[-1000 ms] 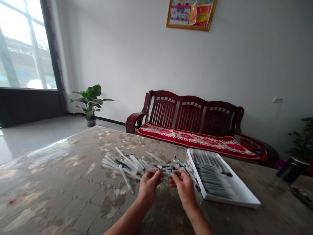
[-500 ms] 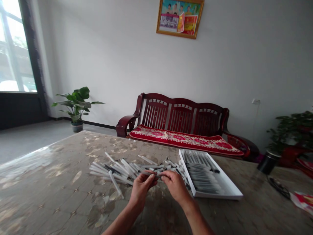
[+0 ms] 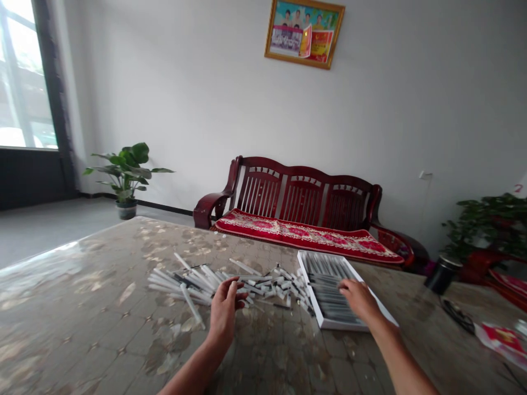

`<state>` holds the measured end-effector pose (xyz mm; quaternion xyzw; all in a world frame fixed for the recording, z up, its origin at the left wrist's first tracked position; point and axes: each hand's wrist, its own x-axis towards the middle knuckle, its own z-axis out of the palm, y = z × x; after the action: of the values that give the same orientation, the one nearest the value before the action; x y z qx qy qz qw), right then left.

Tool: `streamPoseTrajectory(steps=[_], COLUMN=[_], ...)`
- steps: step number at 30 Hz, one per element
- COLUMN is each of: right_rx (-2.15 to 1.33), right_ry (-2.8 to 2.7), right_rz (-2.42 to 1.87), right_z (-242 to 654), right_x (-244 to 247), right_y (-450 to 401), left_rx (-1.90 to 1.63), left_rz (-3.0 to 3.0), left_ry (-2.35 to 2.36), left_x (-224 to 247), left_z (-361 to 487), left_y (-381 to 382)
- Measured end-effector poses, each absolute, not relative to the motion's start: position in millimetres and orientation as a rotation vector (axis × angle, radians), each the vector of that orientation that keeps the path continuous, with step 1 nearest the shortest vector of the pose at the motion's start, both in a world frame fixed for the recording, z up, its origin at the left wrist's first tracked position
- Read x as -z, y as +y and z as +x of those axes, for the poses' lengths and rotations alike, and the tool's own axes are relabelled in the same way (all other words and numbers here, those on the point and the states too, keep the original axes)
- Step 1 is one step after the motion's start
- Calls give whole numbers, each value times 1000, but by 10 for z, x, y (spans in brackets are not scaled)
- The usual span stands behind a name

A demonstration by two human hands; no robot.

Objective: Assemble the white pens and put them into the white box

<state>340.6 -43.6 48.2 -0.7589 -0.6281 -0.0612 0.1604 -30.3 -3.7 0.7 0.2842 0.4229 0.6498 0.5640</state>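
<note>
L hand (image 3: pixel 224 310) open, empty, beside loose white tubes (image 3: pixel 247 280); R hand (image 3: pixel 360 299) open, nothing visibly held, over white tray (image 3: pixel 341 325), lined-up tubes (image 3: pixel 325 291) prob. for tidy packing.

Your glossy, brown-mottled tabletop (image 3: pixel 82 307) carries a loose heap of slim white tubes (image 3: pixel 197 285) at twelve o'clock, a shallow white rectangular tray (image 3: pixel 309 291) at one, a black cylindrical canister (image 3: pixel 440 276) at two, and a red-and-white paper sheet (image 3: pixel 502 339) at three.

Home sitting room: dark-red wooden bench (image 3: pixel 302 200), floral red cushion (image 3: pixel 304 235), framed poster (image 3: pixel 304 34), potted plant (image 3: pixel 127 174).
</note>
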Motion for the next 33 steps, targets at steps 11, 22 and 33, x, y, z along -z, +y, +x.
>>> streamPoseTrajectory(steps=[11,22,33], right_rx=[163,126,120], right_ry=[-1856,-2167,-2249], right_rz=[-2048,-1995,-1920], right_z=[3092,1355,1376], right_x=[-381,-399,-292], right_y=[-441,304,371], left_rx=[-1639,-1619,-1574], left_rz=[547,498,500], left_ry=[1007,1042,1027], left_x=[4,-8,41], left_z=[-290,-345,-272], left_y=[-35,-17,22])
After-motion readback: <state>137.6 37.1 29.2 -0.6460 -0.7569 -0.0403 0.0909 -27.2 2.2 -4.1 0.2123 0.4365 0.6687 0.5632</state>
